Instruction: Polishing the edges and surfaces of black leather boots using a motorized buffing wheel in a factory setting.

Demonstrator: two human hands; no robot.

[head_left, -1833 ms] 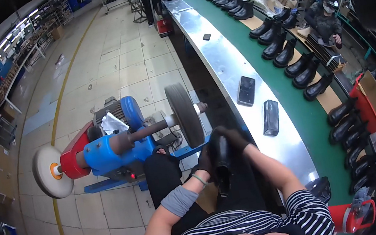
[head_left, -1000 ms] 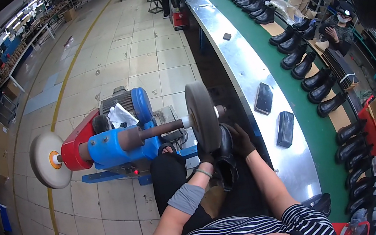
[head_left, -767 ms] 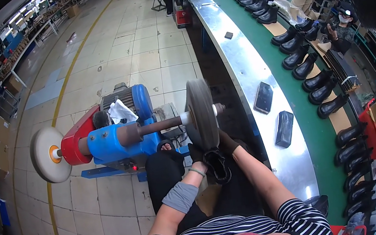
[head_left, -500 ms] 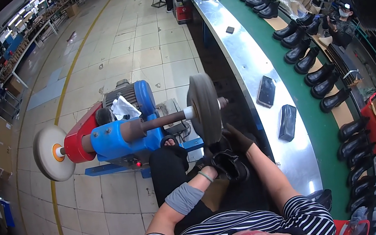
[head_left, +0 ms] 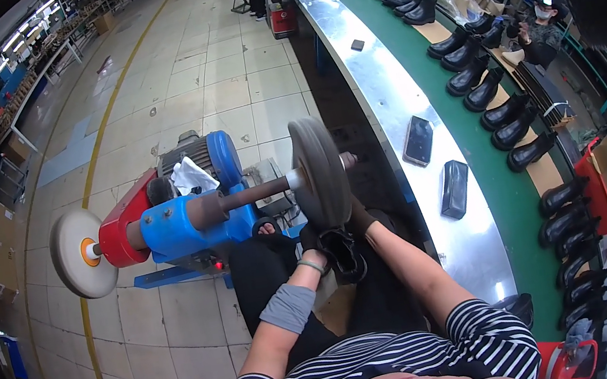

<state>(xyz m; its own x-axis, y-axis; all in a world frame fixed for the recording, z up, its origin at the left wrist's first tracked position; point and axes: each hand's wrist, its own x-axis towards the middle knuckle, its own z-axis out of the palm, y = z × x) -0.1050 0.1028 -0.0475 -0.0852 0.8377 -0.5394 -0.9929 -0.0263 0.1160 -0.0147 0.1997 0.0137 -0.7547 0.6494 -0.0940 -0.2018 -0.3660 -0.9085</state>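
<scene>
A black ankle boot is held just under the dark buffing wheel, its opening facing me; the wheel hides its front part. My left hand, in a dark glove, grips the boot's left side. My right hand, in a dark brown glove, is on its right side, with the fingertips partly hidden by the wheel. The wheel sits on the shaft of a blue and red buffing machine, with a pale wheel at the other end.
To the right runs a metal ledge with a phone and a black block-shaped object. Beyond it, a green conveyor carries rows of black boots. Co-workers sit at the far side. A motor stands behind the machine.
Both hands have shifted slightly left with the boot, and the boot has turned so its opening faces me more squarely. The whole view has shifted a little.
</scene>
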